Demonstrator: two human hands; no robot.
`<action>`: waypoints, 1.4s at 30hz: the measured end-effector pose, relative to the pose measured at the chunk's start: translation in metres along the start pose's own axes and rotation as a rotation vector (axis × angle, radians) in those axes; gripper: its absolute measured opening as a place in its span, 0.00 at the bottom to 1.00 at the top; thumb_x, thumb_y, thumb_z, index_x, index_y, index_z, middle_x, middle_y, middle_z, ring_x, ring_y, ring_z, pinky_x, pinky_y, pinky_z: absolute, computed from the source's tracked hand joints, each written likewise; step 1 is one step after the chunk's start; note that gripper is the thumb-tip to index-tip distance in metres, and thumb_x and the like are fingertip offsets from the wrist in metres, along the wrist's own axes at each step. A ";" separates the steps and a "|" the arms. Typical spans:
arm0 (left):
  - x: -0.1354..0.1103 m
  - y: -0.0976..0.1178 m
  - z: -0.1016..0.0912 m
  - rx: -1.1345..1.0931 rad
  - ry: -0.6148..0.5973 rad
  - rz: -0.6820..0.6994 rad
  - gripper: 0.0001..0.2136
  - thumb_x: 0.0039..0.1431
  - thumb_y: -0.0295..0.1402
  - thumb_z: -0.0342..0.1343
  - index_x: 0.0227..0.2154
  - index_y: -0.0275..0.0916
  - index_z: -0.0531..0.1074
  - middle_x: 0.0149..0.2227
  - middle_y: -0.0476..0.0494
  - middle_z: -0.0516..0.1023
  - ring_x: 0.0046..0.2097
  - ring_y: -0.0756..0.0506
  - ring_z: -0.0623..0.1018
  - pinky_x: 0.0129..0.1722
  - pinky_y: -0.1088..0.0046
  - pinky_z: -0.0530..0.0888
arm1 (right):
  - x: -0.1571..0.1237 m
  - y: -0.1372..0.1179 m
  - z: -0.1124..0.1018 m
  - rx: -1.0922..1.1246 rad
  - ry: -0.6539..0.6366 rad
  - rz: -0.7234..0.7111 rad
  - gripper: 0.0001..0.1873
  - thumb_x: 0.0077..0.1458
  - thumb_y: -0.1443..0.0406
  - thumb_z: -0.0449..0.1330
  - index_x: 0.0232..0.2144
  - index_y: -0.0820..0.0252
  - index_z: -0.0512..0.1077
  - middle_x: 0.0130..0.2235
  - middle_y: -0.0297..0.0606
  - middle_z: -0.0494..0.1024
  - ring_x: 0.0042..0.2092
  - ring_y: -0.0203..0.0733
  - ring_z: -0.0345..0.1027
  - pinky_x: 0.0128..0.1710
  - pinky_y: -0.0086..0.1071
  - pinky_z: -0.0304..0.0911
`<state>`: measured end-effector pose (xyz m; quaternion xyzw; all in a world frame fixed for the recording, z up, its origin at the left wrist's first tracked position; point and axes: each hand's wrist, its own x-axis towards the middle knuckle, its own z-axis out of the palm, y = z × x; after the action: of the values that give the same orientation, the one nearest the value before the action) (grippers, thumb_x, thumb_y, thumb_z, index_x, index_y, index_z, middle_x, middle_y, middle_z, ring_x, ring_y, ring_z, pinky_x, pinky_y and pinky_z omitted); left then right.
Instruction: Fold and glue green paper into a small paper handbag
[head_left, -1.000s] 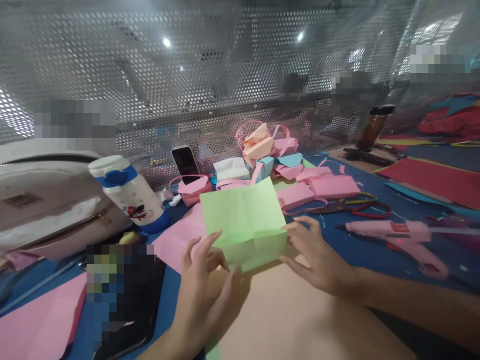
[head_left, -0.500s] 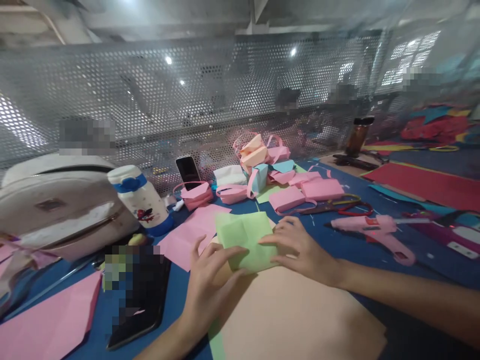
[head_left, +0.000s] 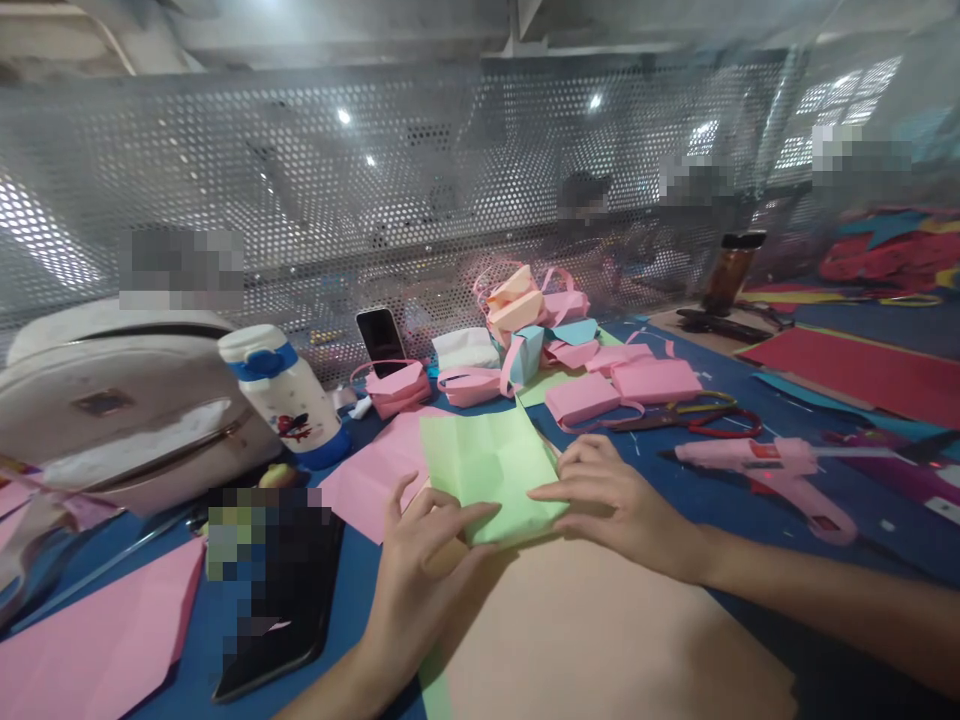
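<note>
A creased light green paper [head_left: 487, 470] lies on a peach sheet [head_left: 600, 640] in front of me. My left hand [head_left: 424, 570] pinches the paper's near left edge between fingers and thumb. On the near right corner my right hand [head_left: 619, 505] presses down, fingers curled over the paper. Both hands touch the green paper.
A pink glue gun [head_left: 765, 470] and scissors [head_left: 697, 415] lie to the right. Pink folded paper boxes [head_left: 622, 385] pile up behind, by a perforated metal screen [head_left: 420, 190]. A white bottle [head_left: 281, 395], a bag [head_left: 112, 400], a phone [head_left: 381, 340] and pink sheets [head_left: 97, 640] sit left.
The green paper, held up and partly raised a second ago, now lies flatter on the peach sheet. Both hands shifted onto its near edge. The camera tilted up.
</note>
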<state>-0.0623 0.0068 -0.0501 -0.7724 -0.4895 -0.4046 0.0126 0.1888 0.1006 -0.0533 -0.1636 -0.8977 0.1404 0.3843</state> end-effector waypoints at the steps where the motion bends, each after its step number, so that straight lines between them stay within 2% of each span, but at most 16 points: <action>1: 0.000 -0.001 -0.001 0.013 -0.004 0.009 0.10 0.62 0.36 0.62 0.47 0.51 0.76 0.31 0.56 0.78 0.35 0.47 0.75 0.62 0.53 0.52 | 0.000 0.000 0.000 -0.012 0.003 -0.018 0.12 0.62 0.61 0.64 0.47 0.56 0.78 0.35 0.37 0.76 0.44 0.43 0.66 0.51 0.43 0.58; 4: 0.001 -0.002 -0.003 0.061 -0.018 0.050 0.08 0.61 0.36 0.63 0.43 0.49 0.77 0.30 0.56 0.78 0.36 0.46 0.75 0.61 0.54 0.51 | -0.001 0.001 0.000 -0.038 -0.007 -0.047 0.11 0.63 0.59 0.62 0.45 0.55 0.78 0.36 0.37 0.77 0.44 0.44 0.66 0.50 0.43 0.55; 10: 0.003 0.002 -0.006 0.136 -0.009 0.099 0.03 0.61 0.35 0.63 0.38 0.47 0.78 0.30 0.54 0.77 0.36 0.45 0.74 0.60 0.53 0.52 | 0.002 -0.005 -0.002 -0.089 -0.039 -0.012 0.11 0.64 0.55 0.60 0.41 0.52 0.78 0.36 0.36 0.75 0.44 0.46 0.64 0.47 0.41 0.53; 17: 0.004 0.004 -0.006 0.152 -0.003 0.101 0.01 0.62 0.34 0.62 0.35 0.45 0.78 0.29 0.52 0.71 0.35 0.45 0.73 0.58 0.53 0.56 | 0.001 -0.006 -0.002 -0.122 -0.025 0.027 0.09 0.60 0.56 0.65 0.37 0.54 0.77 0.38 0.37 0.72 0.43 0.46 0.62 0.45 0.40 0.52; 21: 0.005 0.008 -0.004 0.159 0.021 0.071 0.01 0.60 0.34 0.63 0.34 0.45 0.78 0.36 0.47 0.75 0.41 0.42 0.74 0.58 0.51 0.57 | 0.001 -0.009 -0.002 -0.105 -0.027 0.047 0.08 0.58 0.58 0.67 0.36 0.54 0.76 0.39 0.36 0.72 0.44 0.46 0.62 0.46 0.40 0.52; 24: 0.009 0.015 0.000 0.119 0.024 0.037 0.02 0.59 0.35 0.64 0.33 0.46 0.77 0.38 0.50 0.79 0.44 0.42 0.76 0.61 0.50 0.53 | 0.001 -0.010 -0.002 -0.088 -0.029 0.080 0.07 0.59 0.58 0.66 0.36 0.53 0.77 0.39 0.36 0.73 0.45 0.46 0.63 0.48 0.41 0.51; 28: 0.013 0.023 0.006 0.082 0.002 0.021 0.02 0.60 0.36 0.63 0.35 0.48 0.77 0.32 0.55 0.80 0.40 0.44 0.77 0.64 0.49 0.48 | 0.001 -0.010 -0.001 -0.063 -0.031 0.091 0.09 0.60 0.55 0.64 0.37 0.52 0.76 0.38 0.35 0.74 0.45 0.46 0.63 0.48 0.42 0.51; 32: 0.013 0.025 0.009 0.114 -0.023 0.036 0.02 0.62 0.35 0.62 0.36 0.48 0.78 0.31 0.55 0.79 0.37 0.46 0.77 0.64 0.47 0.48 | 0.002 -0.009 -0.003 -0.061 0.013 0.089 0.16 0.60 0.50 0.62 0.39 0.55 0.73 0.39 0.36 0.76 0.46 0.47 0.64 0.48 0.41 0.51; 35: 0.012 0.024 0.008 0.146 -0.034 0.056 0.02 0.61 0.34 0.62 0.37 0.48 0.78 0.30 0.54 0.78 0.36 0.46 0.76 0.64 0.46 0.50 | 0.003 -0.007 -0.007 -0.085 0.030 0.085 0.21 0.60 0.46 0.60 0.37 0.58 0.70 0.38 0.37 0.76 0.45 0.47 0.64 0.47 0.41 0.51; 38: 0.010 0.024 0.007 0.158 -0.035 0.070 0.03 0.62 0.33 0.61 0.38 0.48 0.77 0.30 0.54 0.78 0.36 0.46 0.77 0.64 0.46 0.50 | 0.003 -0.005 -0.011 -0.100 0.012 0.076 0.19 0.60 0.47 0.61 0.33 0.57 0.70 0.36 0.36 0.75 0.44 0.47 0.64 0.47 0.41 0.51; 42: 0.009 0.021 0.007 0.174 -0.046 0.075 0.03 0.62 0.34 0.61 0.38 0.47 0.77 0.30 0.55 0.77 0.35 0.47 0.76 0.64 0.47 0.50 | 0.002 -0.005 -0.012 -0.074 -0.001 0.117 0.13 0.56 0.54 0.68 0.33 0.56 0.74 0.38 0.36 0.74 0.44 0.46 0.63 0.47 0.41 0.52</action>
<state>-0.0404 0.0059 -0.0413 -0.7952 -0.4937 -0.3419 0.0837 0.1952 0.0988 -0.0424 -0.2297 -0.8914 0.1293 0.3686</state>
